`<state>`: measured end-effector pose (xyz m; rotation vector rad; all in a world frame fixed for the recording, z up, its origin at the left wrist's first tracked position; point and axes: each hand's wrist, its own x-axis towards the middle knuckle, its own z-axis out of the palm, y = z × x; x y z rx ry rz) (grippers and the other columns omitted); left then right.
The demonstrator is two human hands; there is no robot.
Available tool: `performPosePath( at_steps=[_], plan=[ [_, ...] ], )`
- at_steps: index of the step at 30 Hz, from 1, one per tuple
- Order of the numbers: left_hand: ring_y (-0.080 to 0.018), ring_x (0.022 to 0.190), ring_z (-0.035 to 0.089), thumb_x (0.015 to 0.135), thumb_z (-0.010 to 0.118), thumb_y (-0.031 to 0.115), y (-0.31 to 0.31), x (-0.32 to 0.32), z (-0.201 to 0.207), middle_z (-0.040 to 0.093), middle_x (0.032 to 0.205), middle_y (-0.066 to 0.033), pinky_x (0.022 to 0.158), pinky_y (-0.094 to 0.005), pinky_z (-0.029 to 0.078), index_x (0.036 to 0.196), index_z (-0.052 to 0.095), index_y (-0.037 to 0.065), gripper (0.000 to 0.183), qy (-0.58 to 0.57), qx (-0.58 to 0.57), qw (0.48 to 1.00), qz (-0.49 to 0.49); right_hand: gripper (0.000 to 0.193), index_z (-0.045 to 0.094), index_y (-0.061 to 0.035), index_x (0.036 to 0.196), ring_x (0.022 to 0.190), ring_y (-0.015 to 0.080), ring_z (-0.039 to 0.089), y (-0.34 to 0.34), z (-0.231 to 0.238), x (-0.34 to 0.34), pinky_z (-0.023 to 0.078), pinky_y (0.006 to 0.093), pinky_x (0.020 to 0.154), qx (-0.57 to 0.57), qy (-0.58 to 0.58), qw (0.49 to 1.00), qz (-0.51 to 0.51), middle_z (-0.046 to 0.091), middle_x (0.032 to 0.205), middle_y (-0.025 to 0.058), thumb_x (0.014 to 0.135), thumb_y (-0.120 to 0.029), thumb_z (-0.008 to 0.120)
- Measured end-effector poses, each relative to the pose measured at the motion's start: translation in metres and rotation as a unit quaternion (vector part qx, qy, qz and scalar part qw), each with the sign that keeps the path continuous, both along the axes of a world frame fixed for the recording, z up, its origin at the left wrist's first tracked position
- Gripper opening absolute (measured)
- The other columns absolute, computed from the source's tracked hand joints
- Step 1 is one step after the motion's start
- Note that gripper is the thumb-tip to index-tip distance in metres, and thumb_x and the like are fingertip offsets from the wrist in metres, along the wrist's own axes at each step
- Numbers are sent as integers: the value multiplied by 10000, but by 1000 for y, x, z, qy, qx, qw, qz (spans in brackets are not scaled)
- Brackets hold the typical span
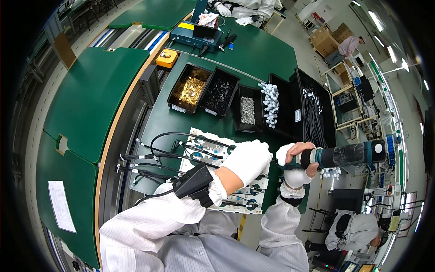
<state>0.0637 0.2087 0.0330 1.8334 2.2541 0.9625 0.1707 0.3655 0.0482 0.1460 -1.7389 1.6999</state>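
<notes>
My right hand (299,158), in a white glove with bare fingertips, grips a teal and black power screwdriver (349,155) partly wrapped in clear film. The tool lies roughly level, its body reaching out to the right. Close to its left end, my left hand (249,163) is closed in a white glove above a white fixture plate (213,137); whatever its fingers hold is hidden. Black cables (170,156) run off the plate's left side, and round metal and green parts sit on it. A black device (192,183) is strapped to my left wrist.
Beyond the plate stand black bins with brass-coloured parts (190,90), black parts (220,93), silver screws (247,110), pale-capped pieces (270,104) and black cables (312,118). A teal control box (192,37) and a yellow button box (166,58) are farther back. A conveyor runs along the left.
</notes>
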Motion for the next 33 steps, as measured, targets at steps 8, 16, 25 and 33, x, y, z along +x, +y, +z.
performPosePath(
  at_steps=[8, 16, 25, 33],
  plan=[
    [-318, 892, 657, 872, 670, 157, 4, 1, -6, 641, 894, -121, 754, -416, 551, 924, 709, 85, 97, -1, 17, 999, 34, 603, 533, 4, 1003, 680, 220, 579, -21, -1, -3, 513, 333, 680, 4, -71, 987, -141, 573, 763, 129, 956, -587, 647],
    [-344, 889, 664, 798, 745, 159, -9, 0, 4, 668, 879, -155, 789, -428, 545, 859, 708, 39, 140, -10, 35, 993, -111, 737, 579, -1, 967, 620, 203, 592, -33, 15, 29, 536, 346, 625, 7, -19, 999, -40, 612, 756, 120, 901, -734, 617],
    [-385, 858, 677, 802, 744, 134, 0, 10, -5, 689, 834, -194, 805, -442, 543, 888, 694, 24, 148, -57, 21, 994, -89, 729, 594, 10, 972, 631, 193, 599, -32, 4, 34, 553, 332, 648, -31, -24, 999, -3, 622, 747, 129, 887, -710, 664],
    [-403, 833, 669, 768, 727, 53, 6, 5, -10, 675, 809, -187, 755, -451, 543, 909, 672, 59, 151, -81, 36, 988, -128, 627, 588, -1, 980, 677, 189, 628, -48, -2, 29, 531, 312, 657, -57, -31, 991, -118, 644, 782, 116, 842, -574, 801]
  ],
)
